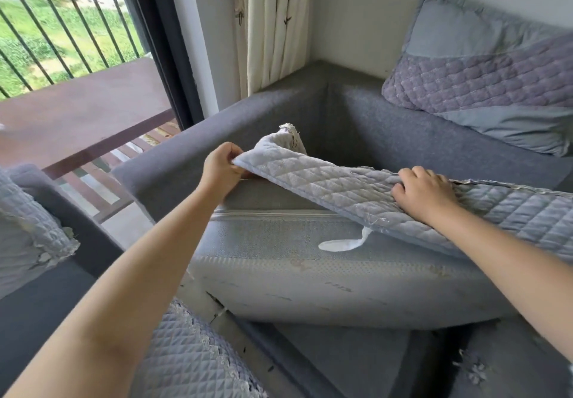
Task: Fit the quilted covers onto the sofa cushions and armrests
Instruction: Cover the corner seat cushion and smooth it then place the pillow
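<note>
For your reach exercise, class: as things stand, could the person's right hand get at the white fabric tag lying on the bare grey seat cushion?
Probably yes. The white fabric tag lies uncovered just below the right hand, but that hand's grip is busy with the pale quilted cover.

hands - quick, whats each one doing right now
Left hand: pinching the end edge of the quilted cover.
Right hand: fingers curled into the same cover further along, gripping it above the seat cushion.

Tilted seat cushion (325, 276) on grey sofa (387, 118)
</note>
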